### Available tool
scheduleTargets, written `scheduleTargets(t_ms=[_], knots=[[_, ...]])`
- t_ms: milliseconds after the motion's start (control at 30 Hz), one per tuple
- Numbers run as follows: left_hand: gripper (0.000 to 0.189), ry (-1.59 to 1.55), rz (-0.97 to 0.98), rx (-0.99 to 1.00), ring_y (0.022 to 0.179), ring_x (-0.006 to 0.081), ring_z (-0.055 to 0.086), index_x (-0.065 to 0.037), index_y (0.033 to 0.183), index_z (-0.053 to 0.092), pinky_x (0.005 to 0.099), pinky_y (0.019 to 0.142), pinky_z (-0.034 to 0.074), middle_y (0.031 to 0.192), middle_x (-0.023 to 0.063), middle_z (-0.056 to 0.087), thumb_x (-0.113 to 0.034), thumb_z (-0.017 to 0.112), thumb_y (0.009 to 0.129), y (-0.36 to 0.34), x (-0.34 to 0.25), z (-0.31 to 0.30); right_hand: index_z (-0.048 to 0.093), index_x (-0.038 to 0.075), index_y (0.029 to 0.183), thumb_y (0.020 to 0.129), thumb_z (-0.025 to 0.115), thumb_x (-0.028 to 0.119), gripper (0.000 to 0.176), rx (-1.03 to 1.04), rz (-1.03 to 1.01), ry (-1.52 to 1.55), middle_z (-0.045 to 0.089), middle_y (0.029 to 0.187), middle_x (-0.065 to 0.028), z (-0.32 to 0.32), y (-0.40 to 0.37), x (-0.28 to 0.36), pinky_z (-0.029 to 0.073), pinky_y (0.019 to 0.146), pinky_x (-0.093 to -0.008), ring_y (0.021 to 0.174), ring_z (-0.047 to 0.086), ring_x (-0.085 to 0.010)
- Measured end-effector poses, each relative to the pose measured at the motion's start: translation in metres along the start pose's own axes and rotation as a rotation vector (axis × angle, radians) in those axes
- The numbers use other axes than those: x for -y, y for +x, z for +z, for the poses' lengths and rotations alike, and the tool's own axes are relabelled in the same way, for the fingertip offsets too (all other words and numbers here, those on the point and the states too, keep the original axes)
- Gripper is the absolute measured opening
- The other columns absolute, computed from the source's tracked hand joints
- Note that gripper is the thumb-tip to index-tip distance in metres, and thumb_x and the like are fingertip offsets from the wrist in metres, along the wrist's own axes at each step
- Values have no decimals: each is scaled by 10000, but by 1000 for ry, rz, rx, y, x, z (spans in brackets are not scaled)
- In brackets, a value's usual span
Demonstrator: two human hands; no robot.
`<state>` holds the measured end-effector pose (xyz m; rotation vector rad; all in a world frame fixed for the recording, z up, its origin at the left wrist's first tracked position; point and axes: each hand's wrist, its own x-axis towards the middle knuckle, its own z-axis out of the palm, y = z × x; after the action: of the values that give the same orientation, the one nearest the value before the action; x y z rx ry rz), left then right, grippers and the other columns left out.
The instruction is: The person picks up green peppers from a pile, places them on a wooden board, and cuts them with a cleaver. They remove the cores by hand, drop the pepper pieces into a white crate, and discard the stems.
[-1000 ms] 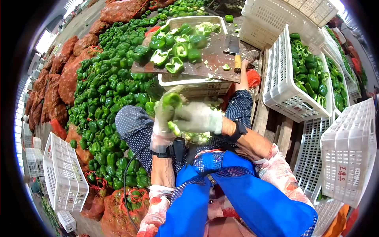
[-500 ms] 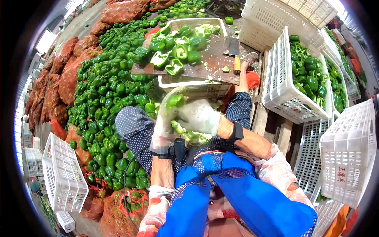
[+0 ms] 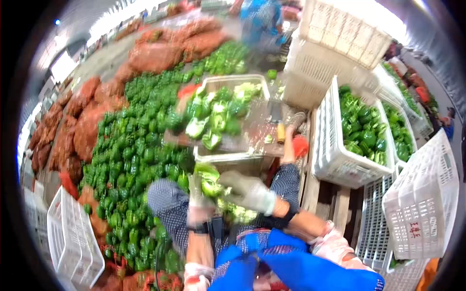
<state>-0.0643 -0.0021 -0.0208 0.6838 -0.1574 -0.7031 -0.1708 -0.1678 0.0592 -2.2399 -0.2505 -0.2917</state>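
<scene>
Both hands wear pale gloves, blurred by motion. My left hand (image 3: 198, 196) holds a cut green pepper (image 3: 209, 179) over my lap. Beside it on the right, my right hand (image 3: 245, 190) is half closed near the pepper; its fingertips are smeared. Below the hands lie pale pepper cores (image 3: 238, 212). Cut peppers (image 3: 218, 116) are heaped on a brown board (image 3: 255, 127), which rests across a white crate (image 3: 228, 157). On the board's right side is a cleaver with a yellow handle (image 3: 281, 133).
Whole green peppers (image 3: 136, 165) cover the floor at the left, with red mesh sacks (image 3: 155, 57) behind. White crates of peppers (image 3: 353, 173) stand at the right. An upturned crate (image 3: 420, 208) and a crate at the left (image 3: 73, 242) flank me. A person in blue (image 3: 262, 22) is at the far back.
The view has tilted up, bringing the person in blue into sight. The pepper in my left hand now shows its open inside, and my right hand has moved slightly apart from it.
</scene>
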Motion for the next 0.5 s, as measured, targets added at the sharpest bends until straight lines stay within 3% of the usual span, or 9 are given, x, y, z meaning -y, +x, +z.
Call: scheduleTargets(t_ms=[67, 100, 167, 200, 300, 367, 433, 467, 500], knots=[[565, 265, 64, 35, 1155, 254, 534, -70, 1350, 437, 394, 976, 454, 1249, 132, 544, -471, 495, 955, 3, 15, -4, 551, 40, 1212, 844, 663, 244, 435, 91, -11, -247, 519, 1280, -147, 14, 7, -18, 528, 845, -389, 1020, 626, -306], [602, 229, 72, 54, 1206, 271, 506, -65, 1380, 421, 404, 1031, 418, 1275, 139, 530, -510, 443, 974, 6, 17, -2, 563, 34, 1195, 853, 670, 211, 399, 4, -81, -218, 582, 1163, -135, 14, 9, -27, 526, 795, -379, 952, 642, -261], [746, -129, 135, 94, 1244, 290, 481, -79, 1418, 391, 434, 1068, 375, 1341, 142, 502, -631, 459, 921, -5, 13, 28, 575, 18, 1177, 878, 671, 186, 356, 31, 12, 174, 634, 1000, -102, -12, 15, -9, 523, 727, -325, 843, 638, -195], [823, -15, 138, 67, 1276, 293, 455, -82, 1437, 360, 446, 1087, 355, 1407, 135, 452, -687, 457, 887, -4, 10, 27, 582, -2, 1176, 898, 672, 168, 338, 93, 358, 721, 646, 911, -65, -30, 10, 11, 506, 689, -279, 763, 611, -156], [870, -15, 94, 100, 1302, 311, 431, -85, 1467, 308, 463, 1103, 342, 1439, 138, 418, -678, 513, 863, -5, 3, 33, 581, 3, 1208, 905, 656, 135, 339, 69, 82, 1565, 643, 977, -40, -44, 2, 11, 478, 637, -243, 718, 583, -105], [873, -14, 100, 139, 1298, 311, 430, -81, 1468, 305, 460, 1098, 346, 1426, 155, 421, -671, 521, 862, -6, 4, 42, 574, 9, 1188, 951, 590, 295, 371, 96, 338, 1175, 629, 942, -22, -25, 9, -10, 464, 636, -241, 742, 565, -94], [876, -7, 106, 173, 1293, 312, 429, -76, 1469, 303, 458, 1092, 350, 1414, 172, 424, -664, 529, 861, -6, 2, 47, 559, 12, 1249, 934, 617, 299, 429, 138, 403, 577, 653, 1000, -27, -17, 7, -27, 453, 600, -192, 772, 575, -49], [862, -109, 86, 141, 1310, 334, 389, -70, 1460, 315, 473, 1078, 359, 1445, 191, 352, -656, 530, 867, -4, 8, 36, 592, 4, 1213, 926, 625, 320, 428, -8, 331, 606, 664, 990, -52, -19, 0, -22, 472, 617, -216, 720, 581, -67], [825, -69, 64, 86, 1337, 355, 333, -65, 1448, 331, 543, 1069, 358, 1485, 202, 252, -624, 541, 879, -4, 9, 25, 592, -5, 1213, 924, 628, 305, 425, -15, 484, 664, 672, 987, -81, -35, -3, -20, 491, 623, -256, 677, 591, -101]])
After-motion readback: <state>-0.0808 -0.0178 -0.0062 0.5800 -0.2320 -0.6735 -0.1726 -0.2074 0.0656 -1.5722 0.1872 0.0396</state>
